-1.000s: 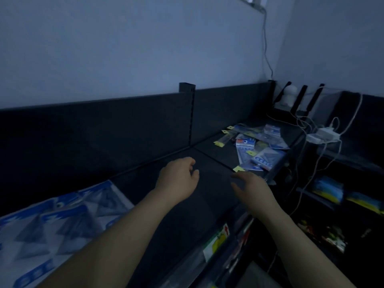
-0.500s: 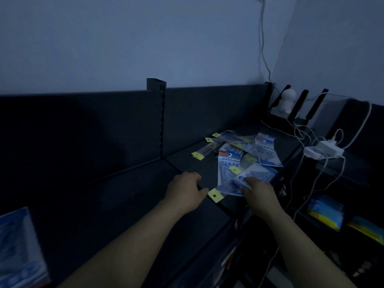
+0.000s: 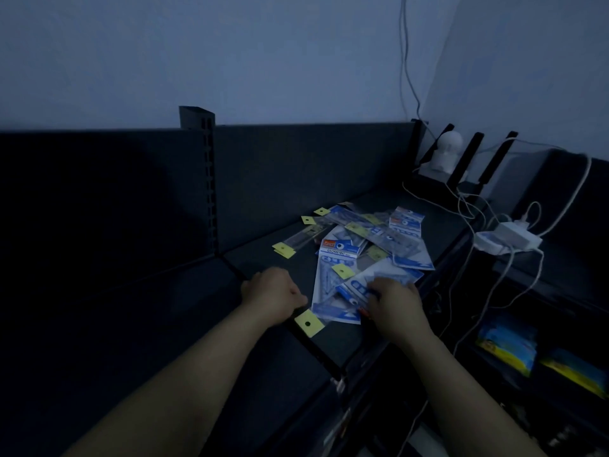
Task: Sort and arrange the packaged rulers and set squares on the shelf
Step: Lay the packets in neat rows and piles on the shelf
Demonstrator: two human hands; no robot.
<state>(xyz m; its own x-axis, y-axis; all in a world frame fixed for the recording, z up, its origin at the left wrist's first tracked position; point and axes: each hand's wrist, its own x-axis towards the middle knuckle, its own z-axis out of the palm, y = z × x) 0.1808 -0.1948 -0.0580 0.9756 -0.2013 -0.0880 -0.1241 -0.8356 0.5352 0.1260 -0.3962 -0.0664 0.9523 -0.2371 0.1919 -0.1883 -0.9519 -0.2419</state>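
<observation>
While the light is this dim, head view only: a loose pile (image 3: 389,235) of ruler and set-square packs lies overlapped at 1 o'clock on the shelf (image 3: 263,255). The right hand (image 3: 393,306) is on the top pack (image 3: 382,275) at the pile's 6 o'clock end, fingers bent onto it; pinch or plain press, cannot tell. The left hand (image 3: 273,291) is at 9 o'clock of that pack, fingers curled, knuckles up, just beside a yellow tag (image 3: 308,323); holding anything, cannot tell.

Risks: lifting the top pack likely drags the slick ones beneath, and some could slide off the front edge at 4 o'clock. The charger (image 3: 514,237) wires at 2 o'clock could snag. Dim light invites mis-sorting.
</observation>
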